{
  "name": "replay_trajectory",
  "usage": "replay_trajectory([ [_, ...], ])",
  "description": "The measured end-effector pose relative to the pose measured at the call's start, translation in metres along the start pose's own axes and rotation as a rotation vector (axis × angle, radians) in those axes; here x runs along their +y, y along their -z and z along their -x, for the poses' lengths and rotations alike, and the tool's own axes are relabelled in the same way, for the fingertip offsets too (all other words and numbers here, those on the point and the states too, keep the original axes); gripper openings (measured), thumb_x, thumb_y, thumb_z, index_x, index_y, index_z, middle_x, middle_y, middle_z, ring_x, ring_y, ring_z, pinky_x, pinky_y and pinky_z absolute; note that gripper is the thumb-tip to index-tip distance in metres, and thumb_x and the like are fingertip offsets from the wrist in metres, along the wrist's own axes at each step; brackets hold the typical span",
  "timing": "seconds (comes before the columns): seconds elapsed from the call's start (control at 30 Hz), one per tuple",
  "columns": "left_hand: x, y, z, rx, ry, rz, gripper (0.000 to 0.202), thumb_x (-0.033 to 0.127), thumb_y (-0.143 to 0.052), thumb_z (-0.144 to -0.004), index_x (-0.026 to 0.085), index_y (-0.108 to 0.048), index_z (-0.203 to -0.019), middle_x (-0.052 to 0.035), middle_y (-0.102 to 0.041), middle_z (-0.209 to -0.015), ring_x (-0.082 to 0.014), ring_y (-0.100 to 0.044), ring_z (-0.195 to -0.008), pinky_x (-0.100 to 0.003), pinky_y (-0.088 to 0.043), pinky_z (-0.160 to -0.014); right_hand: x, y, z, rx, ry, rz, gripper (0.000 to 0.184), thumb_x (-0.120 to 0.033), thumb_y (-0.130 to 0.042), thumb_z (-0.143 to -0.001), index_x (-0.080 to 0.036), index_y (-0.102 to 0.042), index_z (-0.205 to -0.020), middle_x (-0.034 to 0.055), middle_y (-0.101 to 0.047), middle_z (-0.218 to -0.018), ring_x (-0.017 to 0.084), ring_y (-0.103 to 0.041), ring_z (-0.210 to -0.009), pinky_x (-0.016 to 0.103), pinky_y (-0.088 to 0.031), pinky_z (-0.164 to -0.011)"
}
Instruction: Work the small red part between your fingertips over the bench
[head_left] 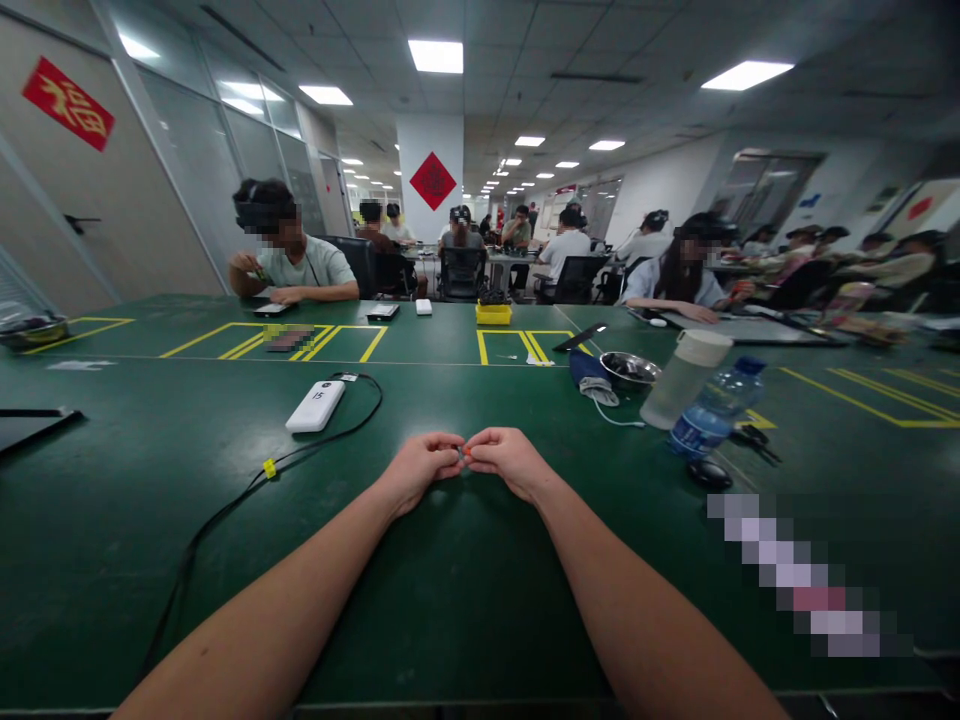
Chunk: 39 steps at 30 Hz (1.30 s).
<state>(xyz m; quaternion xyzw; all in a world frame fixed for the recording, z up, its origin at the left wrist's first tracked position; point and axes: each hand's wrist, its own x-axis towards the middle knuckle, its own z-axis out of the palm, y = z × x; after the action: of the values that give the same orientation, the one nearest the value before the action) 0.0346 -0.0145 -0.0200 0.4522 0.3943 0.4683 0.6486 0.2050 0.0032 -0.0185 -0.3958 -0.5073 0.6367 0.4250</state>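
My left hand (418, 466) and my right hand (508, 460) meet fingertip to fingertip over the green table (465, 580), both with fingers curled in a pinch. Between them sits a tiny orange and grey object (465, 455), too small to name. Both forearms reach in from the bottom edge. The hands rest low on the table surface, a little in front of the table's middle.
A white power bank (316, 406) with a black cable (225, 510) lies to the left. At right stand a frosted bottle (684, 380), a water bottle (716, 408), a metal bowl (630, 369) and a black mouse (709, 473). A yellow box (493, 313) sits farther back. Several people sit at the far side.
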Motion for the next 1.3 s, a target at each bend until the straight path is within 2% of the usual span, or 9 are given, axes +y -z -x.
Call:
replay_trajectory([
  [0.27,-0.0032,0.0023,-0.0033,0.020,0.012,0.000,0.026,0.009,-0.065,-0.072,0.011,-0.063,-0.098,-0.0122,-0.067,-0.089,-0.0157,-0.067,-0.072,-0.026,-0.055,-0.068,0.0015,0.0011,-0.0008,-0.027,-0.009,-0.002,0.016,-0.020,-0.073,-0.067,-0.011,-0.065,-0.077,0.0070,-0.068,-0.076,0.014,-0.067,-0.068,0.025,-0.055,-0.066],
  [0.4,-0.0018,0.0024,-0.0038,0.044,0.045,0.030,0.024,0.009,-0.061,-0.074,0.010,-0.063,-0.098,-0.0131,-0.067,-0.086,-0.0161,-0.067,-0.069,-0.026,-0.056,-0.064,-0.0023,0.0015,-0.0010,-0.058,-0.051,-0.122,0.032,-0.040,-0.059,-0.082,-0.010,-0.065,-0.077,0.0097,-0.067,-0.076,0.015,-0.066,-0.067,0.027,-0.054,-0.064],
  [0.5,0.0011,0.0020,-0.0034,0.054,0.050,0.057,0.022,0.011,-0.056,-0.077,0.009,-0.064,-0.097,-0.0138,-0.067,-0.085,-0.0175,-0.067,-0.069,-0.026,-0.056,-0.062,-0.0054,0.0011,-0.0015,-0.051,-0.087,-0.179,0.044,-0.047,-0.048,-0.087,-0.008,-0.064,-0.074,0.0114,-0.066,-0.073,0.017,-0.066,-0.066,0.029,-0.054,-0.063],
  [0.7,0.0046,0.0020,-0.0030,0.050,0.044,0.123,0.020,0.019,-0.054,-0.080,0.008,-0.064,-0.094,-0.0117,-0.063,-0.082,-0.0174,-0.066,-0.067,-0.027,-0.056,-0.060,-0.0063,0.0015,-0.0025,-0.044,-0.103,-0.216,0.052,-0.049,-0.038,-0.091,-0.008,-0.064,-0.073,0.0140,-0.066,-0.073,0.019,-0.066,-0.068,0.031,-0.053,-0.064],
  [0.87,0.0039,0.0028,-0.0035,0.048,0.054,0.132,0.021,0.021,-0.054,-0.080,0.008,-0.064,-0.094,-0.0109,-0.061,-0.081,-0.0183,-0.066,-0.068,-0.027,-0.056,-0.060,-0.0056,0.0019,-0.0021,-0.043,-0.110,-0.225,0.050,-0.048,-0.040,-0.090,-0.008,-0.064,-0.073,0.0139,-0.066,-0.073,0.018,-0.066,-0.067,0.031,-0.053,-0.064],
  [1.03,0.0027,0.0038,-0.0029,0.018,0.045,0.115,0.022,0.021,-0.056,-0.080,0.008,-0.063,-0.097,-0.0146,-0.063,-0.090,-0.0193,-0.066,-0.073,-0.027,-0.056,-0.064,-0.0066,0.0021,-0.0011,-0.050,-0.113,-0.220,0.045,-0.044,-0.043,-0.090,-0.008,-0.064,-0.074,0.0131,-0.067,-0.073,0.017,-0.066,-0.068,0.032,-0.054,-0.067],
  [1.3,0.0046,0.0025,-0.0024,0.037,0.053,0.134,0.022,0.022,-0.054,-0.081,0.008,-0.063,-0.097,-0.0131,-0.061,-0.089,-0.0177,-0.066,-0.071,-0.028,-0.056,-0.065,-0.0068,0.0020,-0.0015,-0.045,-0.111,-0.200,0.050,-0.049,-0.039,-0.090,-0.009,-0.064,-0.073,0.0143,-0.068,-0.074,0.018,-0.066,-0.070,0.030,-0.053,-0.068],
])
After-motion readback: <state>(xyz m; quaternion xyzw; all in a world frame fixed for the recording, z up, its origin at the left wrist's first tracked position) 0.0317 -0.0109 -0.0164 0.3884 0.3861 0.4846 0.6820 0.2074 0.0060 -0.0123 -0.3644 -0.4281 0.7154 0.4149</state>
